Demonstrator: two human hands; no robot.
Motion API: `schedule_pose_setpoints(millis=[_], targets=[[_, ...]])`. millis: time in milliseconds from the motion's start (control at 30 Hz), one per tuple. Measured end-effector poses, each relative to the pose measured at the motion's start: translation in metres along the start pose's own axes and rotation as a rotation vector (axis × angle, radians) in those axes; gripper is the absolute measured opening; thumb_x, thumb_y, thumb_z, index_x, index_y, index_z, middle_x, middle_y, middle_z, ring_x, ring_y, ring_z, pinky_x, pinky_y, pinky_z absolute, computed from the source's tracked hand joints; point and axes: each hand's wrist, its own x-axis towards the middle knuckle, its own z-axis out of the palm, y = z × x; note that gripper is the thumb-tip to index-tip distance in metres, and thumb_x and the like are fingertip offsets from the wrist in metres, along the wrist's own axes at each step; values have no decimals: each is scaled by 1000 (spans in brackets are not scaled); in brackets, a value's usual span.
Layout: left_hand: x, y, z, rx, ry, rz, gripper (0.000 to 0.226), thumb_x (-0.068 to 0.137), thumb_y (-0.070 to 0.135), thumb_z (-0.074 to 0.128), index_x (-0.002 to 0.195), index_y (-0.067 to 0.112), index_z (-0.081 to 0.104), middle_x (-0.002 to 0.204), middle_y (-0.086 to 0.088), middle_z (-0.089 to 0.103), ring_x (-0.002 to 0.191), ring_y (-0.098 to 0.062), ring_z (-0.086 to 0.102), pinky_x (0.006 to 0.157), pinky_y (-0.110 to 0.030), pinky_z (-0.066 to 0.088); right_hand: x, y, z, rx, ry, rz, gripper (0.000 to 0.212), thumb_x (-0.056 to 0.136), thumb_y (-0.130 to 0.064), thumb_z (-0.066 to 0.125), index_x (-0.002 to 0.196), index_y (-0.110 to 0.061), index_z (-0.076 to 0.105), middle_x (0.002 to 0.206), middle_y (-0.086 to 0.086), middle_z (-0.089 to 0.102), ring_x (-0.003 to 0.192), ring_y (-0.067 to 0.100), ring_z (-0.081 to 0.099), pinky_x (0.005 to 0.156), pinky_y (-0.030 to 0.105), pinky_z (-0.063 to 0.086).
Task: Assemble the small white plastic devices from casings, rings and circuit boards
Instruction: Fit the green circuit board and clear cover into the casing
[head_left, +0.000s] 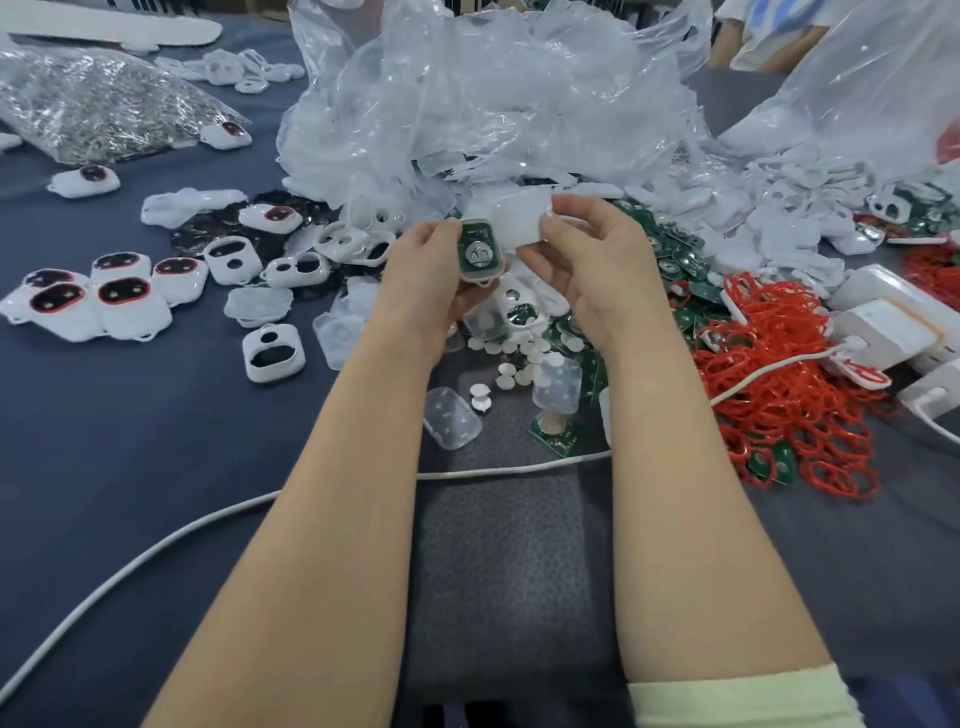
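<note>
Fingers (441, 231) of the left hand (428, 270) curled round a white casing (482, 275) with a green circuit board (476, 249) seated inside, raised just in front of the crumpled plastic bag (493, 104). The right hand (592, 260) pinched a translucent cover (519, 221) just beside the casing, forearms stretched forward together.

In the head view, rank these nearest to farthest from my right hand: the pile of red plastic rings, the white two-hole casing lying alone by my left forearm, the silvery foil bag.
1. The pile of red plastic rings, just right of the right hand.
2. The white two-hole casing, off to the left.
3. The silvery foil bag, far back left.
</note>
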Motion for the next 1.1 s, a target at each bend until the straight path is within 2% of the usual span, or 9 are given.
schedule_pose_setpoints(millis=[200,300,400,533,633,733,833,967,1100], targets=[[0,-4,-1,-13,-2,-17,12,99,13,46,105,7,54,106,-20,67,79,-25,69,73,-32,60,-3,3,1,-11,-70,15,35,89,11,52,114,-13,56,96,10,61,83,19,69,76,23,56],[1,-5,-1,-13,3,-16,17,99,13,44,112,5,53,111,-22,66,83,-27,69,73,-33,60,-4,2,2,-65,-42,9,27,87,8,57,103,-12,64,90,7,65,82,16,67,74,21,56],[1,-4,0,12,17,-8,14,101,11,40,106,7,52,113,-23,64,86,-27,68,66,-30,59,-5,0,2,-92,42,25,13,88,-2,63,89,-15,64,92,10,68,74,15,67,67,19,55],[-1,-4,1,-15,29,3,17,101,6,37,96,12,52,105,-18,65,84,-26,68,69,-31,60,-6,-2,4,49,52,94,6,89,-1,62,90,-6,59,108,23,62,74,20,68,68,21,57],[-1,-6,3,-16,51,28,16,101,7,38,99,12,53,102,-14,64,82,-22,67,73,-31,59,-8,-2,5,96,34,121,8,89,2,61,95,-2,57,106,24,62,70,20,70,64,20,57],[0,-9,5,34,76,74,19,102,10,38,115,9,53,113,-15,62,89,-22,63,70,-26,58,-8,-1,10,-25,18,116,7,88,1,63,91,-5,60,98,20,65,67,17,70,64,20,56],[0,-9,8,14,94,116,23,102,8,37,120,7,50,113,-15,59,90,-23,61,75,-29,57,-8,1,16,-206,13,77,9,87,-5,66,84,-12,61,81,9,67,67,14,67,66,22,56],[-1,-9,10,2,118,137,20,100,5,34,110,10,50,105,-13,58,83,-21,60,72,-31,57,-10,4,19,-369,44,25,15,83,-6,70,76,-12,57,68,6,65,48,6,59,56,21,53],[-3,-10,12,-24,131,159,18,103,13,34,98,15,52,101,-11,58,80,-20,59,64,-28,56,-9,6,21,-492,86,2,12,77,-4,68,73,-11,59,75,14,70,59,20,63,71,40,57]])
